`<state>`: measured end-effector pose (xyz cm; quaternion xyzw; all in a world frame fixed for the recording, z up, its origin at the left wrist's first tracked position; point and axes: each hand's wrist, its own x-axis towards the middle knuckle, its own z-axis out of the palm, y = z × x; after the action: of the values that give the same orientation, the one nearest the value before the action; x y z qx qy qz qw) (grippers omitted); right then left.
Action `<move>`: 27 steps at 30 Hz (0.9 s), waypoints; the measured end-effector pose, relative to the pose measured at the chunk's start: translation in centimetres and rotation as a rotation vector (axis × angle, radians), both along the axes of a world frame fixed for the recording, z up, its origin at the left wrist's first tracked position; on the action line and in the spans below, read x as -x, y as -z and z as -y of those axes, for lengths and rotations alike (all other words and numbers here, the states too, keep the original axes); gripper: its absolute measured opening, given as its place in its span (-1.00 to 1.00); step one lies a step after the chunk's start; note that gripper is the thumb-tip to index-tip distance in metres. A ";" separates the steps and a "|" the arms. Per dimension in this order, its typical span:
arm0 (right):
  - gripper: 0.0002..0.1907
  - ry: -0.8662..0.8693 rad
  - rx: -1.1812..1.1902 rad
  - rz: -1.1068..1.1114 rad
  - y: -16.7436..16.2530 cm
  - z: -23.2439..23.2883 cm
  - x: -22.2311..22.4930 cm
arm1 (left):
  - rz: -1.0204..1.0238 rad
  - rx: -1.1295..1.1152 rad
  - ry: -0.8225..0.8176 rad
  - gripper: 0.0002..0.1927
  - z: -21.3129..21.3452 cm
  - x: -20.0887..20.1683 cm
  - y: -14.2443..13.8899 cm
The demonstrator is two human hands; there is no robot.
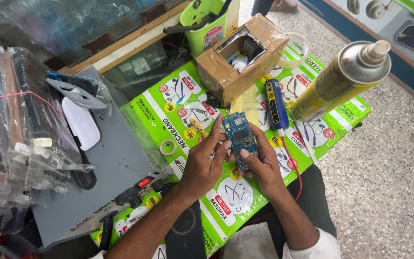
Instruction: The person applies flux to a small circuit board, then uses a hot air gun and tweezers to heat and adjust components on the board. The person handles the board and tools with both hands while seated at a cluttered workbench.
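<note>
Head view: both hands meet mid-table over green printed poster sheet (188,103). Small blue rectangular circuit board (238,136) pinched between them, lifted just above sheet. Left hand (204,165) fingers closed on board's left edge; right hand (264,163) thumb and fingers clamped on near right corner. Best handled by edges, fingers off components, board kept steady. Long axis runs near-to-far, far end tipped slightly left, component face up toward camera. Blue-handled soldering iron (276,103) lies just right; yellow spray can (336,79) farther right; taped cardboard box (240,57) beyond.

The person has 2 bare forearms. The left hand (202,165) and right hand (264,165) wear no gloves or rings. White sleeve (312,247) edge shows at right elbow, and dark trousers (312,192) below.
</note>
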<state>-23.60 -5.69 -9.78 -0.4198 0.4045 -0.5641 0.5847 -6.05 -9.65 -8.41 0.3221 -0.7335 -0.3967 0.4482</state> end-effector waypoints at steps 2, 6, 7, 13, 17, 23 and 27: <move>-0.30 -0.041 0.002 0.025 0.2 0.1 -0.1 | 0.011 -0.024 -0.009 -0.38 0.0 -0.1 0.3; -0.39 -0.108 0.013 0.125 1.1 0.0 -0.3 | 0.020 0.076 -0.039 -0.35 -0.3 -0.5 1.0; -0.40 -0.113 0.018 0.132 1.4 0.0 -0.4 | 0.026 0.076 -0.043 -0.34 -0.3 -0.7 1.2; -0.55 -0.124 0.038 0.188 2.7 -0.1 -0.7 | -0.038 0.061 0.005 -0.35 -0.3 -1.2 1.7; -0.53 -0.101 0.038 0.176 2.7 0.1 -0.7 | -0.097 -0.013 0.074 -0.40 0.0 -1.2 1.4; -0.53 -0.096 0.037 0.170 3.1 0.4 -0.5 | -0.103 -0.017 0.086 -0.41 0.3 -1.1 1.6; -0.55 -0.102 0.038 0.187 3.5 0.6 -0.3 | -0.073 -0.002 0.070 -0.40 0.4 -1.2 1.8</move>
<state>-23.29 -6.27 -13.26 -0.3967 0.3155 -0.5778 0.6398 -4.88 -10.10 -10.22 0.2820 -0.7271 -0.4245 0.4601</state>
